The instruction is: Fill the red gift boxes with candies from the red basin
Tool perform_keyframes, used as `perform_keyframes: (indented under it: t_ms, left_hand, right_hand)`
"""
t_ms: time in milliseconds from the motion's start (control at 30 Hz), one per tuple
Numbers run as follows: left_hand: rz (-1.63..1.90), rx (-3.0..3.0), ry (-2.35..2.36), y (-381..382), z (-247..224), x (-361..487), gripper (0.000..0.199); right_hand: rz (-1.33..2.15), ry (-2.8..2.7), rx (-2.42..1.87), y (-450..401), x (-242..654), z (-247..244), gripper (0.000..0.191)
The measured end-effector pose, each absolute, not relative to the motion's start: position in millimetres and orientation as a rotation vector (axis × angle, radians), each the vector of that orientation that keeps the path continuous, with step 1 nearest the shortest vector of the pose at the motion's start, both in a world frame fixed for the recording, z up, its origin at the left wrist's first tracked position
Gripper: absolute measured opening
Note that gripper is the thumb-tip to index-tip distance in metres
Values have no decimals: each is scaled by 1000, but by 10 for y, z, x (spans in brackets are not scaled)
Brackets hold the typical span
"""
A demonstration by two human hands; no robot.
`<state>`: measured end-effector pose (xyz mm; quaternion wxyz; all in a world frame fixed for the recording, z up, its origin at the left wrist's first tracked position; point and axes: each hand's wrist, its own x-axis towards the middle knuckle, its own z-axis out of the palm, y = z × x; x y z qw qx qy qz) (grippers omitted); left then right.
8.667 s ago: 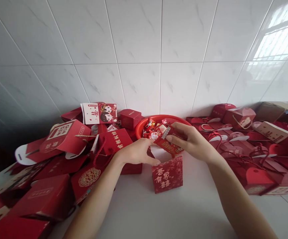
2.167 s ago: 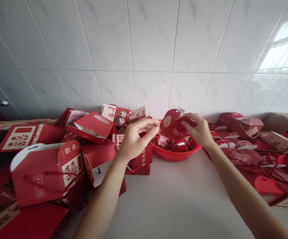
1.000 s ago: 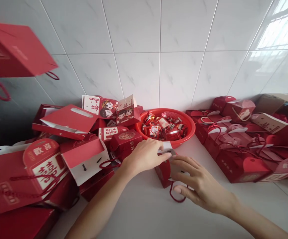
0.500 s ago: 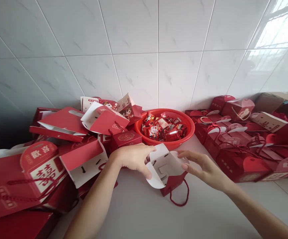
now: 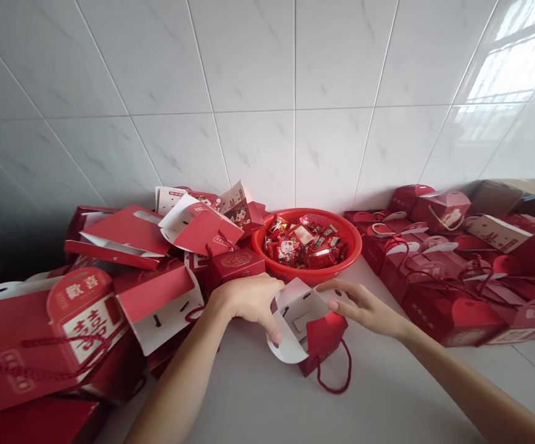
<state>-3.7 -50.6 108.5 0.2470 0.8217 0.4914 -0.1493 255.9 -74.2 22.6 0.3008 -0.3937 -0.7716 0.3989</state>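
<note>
An open red candy box (image 5: 325, 340) with a white inside stands on the table in front of me, its flaps spread at the top. A dark red cord handle (image 5: 336, 390) hangs from its near side. My left hand (image 5: 248, 303) holds the box's left flaps, the thumb over the white edge. On the opposite side, my right hand (image 5: 369, 310) has the right-hand flaps between thumb and fingers. No sweets show in the part of the box I can see. Just behind it sits a red plastic basket (image 5: 311, 275) of wrapped sweets (image 5: 302, 237).
Open red boxes (image 5: 156, 296) lie heaped on the left. Closed red boxes (image 5: 452, 308) with cord handles stand in rows on the right. A brown cardboard box (image 5: 498, 200) is at the far right, against the tiled wall (image 5: 258, 148).
The right-hand fingers have moved in to the box's flaps, and a red flap now stands up at its near right. The whole view has shifted slightly.
</note>
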Motion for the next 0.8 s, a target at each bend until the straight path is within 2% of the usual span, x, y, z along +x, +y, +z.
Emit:
perform_keyframes:
  t_ms: [67, 200, 267, 400, 567, 633, 700, 800]
  left_hand:
    - [-361, 2234, 1330, -509, 1080, -52, 73]
    - [-262, 2194, 1359, -514, 1069, -83, 99]
    - [-238, 2188, 1365, -520, 1071, -91, 104]
    - [-204, 2211, 1349, -554, 1098, -91, 81]
    - [-47, 2288, 1348, -598, 1111, -78, 60]
    - [59, 2333, 1336, -601, 1106, -70, 54]
    - [178, 2355, 1300, -593, 1095, -60, 48]
    - [395, 2330, 1241, -550, 1058, -34, 41]
  right_hand:
    - [1057, -2091, -1058, -707, 2588, 245, 50]
    - [1028, -2233, -1056, -658, 2704, 355, 59]
    - [1057, -2315, -1024, -640, 2768, 447, 61]
    - [979, -2316, -987, -531, 2836, 671, 54]
    - [495, -2195, -1200, -70, 2692, 791, 29]
    - [382, -2280, -1358, 178, 2580, 748, 30]
    - [358, -2358, -1470, 396, 2478, 681, 39]
    - [403, -2408, -1472, 592, 2383, 609, 25]
